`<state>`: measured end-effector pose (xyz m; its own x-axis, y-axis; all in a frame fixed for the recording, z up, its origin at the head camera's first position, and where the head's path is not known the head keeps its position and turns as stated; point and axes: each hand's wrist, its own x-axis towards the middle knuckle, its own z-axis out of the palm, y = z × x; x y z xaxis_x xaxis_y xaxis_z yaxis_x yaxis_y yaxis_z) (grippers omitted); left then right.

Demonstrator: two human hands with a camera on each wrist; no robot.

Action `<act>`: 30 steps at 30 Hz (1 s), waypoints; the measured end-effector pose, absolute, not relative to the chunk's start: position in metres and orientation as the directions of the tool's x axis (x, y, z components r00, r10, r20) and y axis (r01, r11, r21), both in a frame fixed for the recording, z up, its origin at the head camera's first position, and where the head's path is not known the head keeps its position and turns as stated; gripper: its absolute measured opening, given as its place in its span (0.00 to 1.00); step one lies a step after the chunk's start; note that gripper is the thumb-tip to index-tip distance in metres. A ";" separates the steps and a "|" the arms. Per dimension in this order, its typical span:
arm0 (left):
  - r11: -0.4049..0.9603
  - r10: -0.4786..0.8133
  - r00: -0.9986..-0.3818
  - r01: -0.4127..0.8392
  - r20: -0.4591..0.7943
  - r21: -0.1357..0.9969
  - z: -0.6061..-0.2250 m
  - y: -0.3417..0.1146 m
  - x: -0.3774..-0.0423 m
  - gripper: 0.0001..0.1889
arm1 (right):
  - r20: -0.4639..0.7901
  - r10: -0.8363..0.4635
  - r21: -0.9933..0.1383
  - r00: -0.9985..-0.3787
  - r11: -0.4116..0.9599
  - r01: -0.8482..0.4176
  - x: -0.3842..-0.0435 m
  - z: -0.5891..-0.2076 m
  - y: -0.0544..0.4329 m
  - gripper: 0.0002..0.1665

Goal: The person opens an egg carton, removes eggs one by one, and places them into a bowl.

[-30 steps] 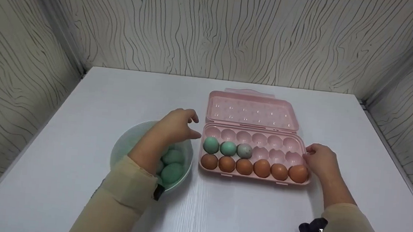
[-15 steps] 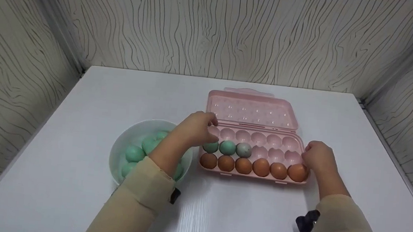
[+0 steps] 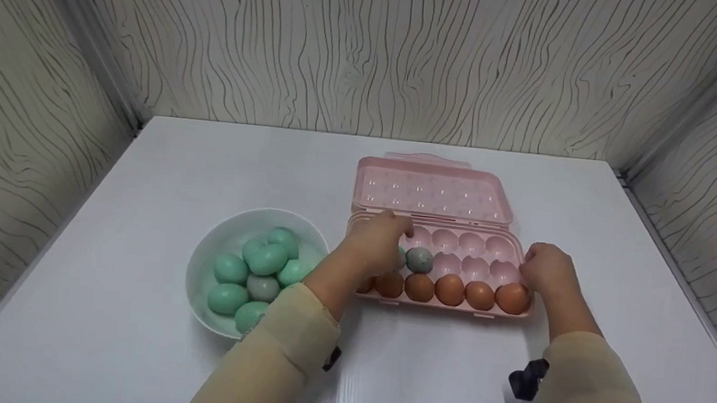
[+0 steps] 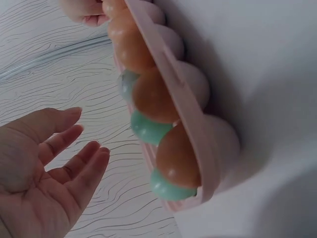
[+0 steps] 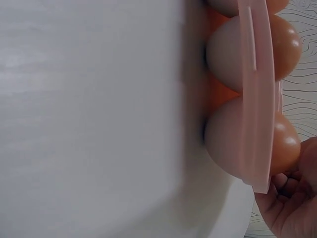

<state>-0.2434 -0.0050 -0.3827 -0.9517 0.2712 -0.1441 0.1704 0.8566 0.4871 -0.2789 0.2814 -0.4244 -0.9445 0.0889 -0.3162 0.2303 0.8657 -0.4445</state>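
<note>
The pink egg carton (image 3: 427, 191) lies with its lid folded back. Brown eggs (image 3: 419, 287) fill its front row; a grey-green egg (image 3: 419, 259) sits in the middle row, beside green eggs partly hidden by my left hand (image 3: 379, 242). That hand hovers over the carton's left part. In the left wrist view its fingers (image 4: 84, 173) are loosely bent, spread apart and hold nothing, with green eggs (image 4: 148, 129) in the carton beyond. At the carton's right edge my right hand (image 3: 549, 268) grips the rim with curled fingers, close by the last brown egg (image 5: 285, 144) in the right wrist view.
A white bowl (image 3: 203, 259) with several green eggs (image 3: 268, 258) and one greyish egg (image 3: 263, 287) stands left of the carton, partly behind my left sleeve. Everything rests on a white table (image 3: 434, 377), with patterned panels (image 3: 371, 53) at the back and sides.
My left hand has moved right, from above the bowl to over the carton's left part, uncovering more of the bowl's eggs. My right hand stays at the carton's right edge.
</note>
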 end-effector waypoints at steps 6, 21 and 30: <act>0.850 0.294 -0.941 0.179 -0.166 0.496 -0.398 0.007 -0.243 0.25 | -0.318 0.071 -0.434 -0.946 0.876 0.212 -0.282 -0.425 0.284 0.07; 0.813 0.368 -0.922 0.256 -0.120 0.523 -0.420 0.025 -0.253 0.10 | -0.281 0.061 -0.453 -0.958 0.871 0.188 -0.280 -0.424 0.286 0.03; 0.607 0.159 -0.935 -0.160 -0.317 0.778 -0.428 0.034 -0.255 0.20 | -0.275 0.053 -0.466 -0.960 0.866 0.181 -0.280 -0.425 0.286 0.04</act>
<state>-0.2554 0.0337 -0.4277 -0.9349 0.1594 -0.3172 -0.1604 0.6075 0.7780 -0.2802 0.2857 -0.4253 -0.9600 0.0527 -0.2751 0.1811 0.8659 -0.4662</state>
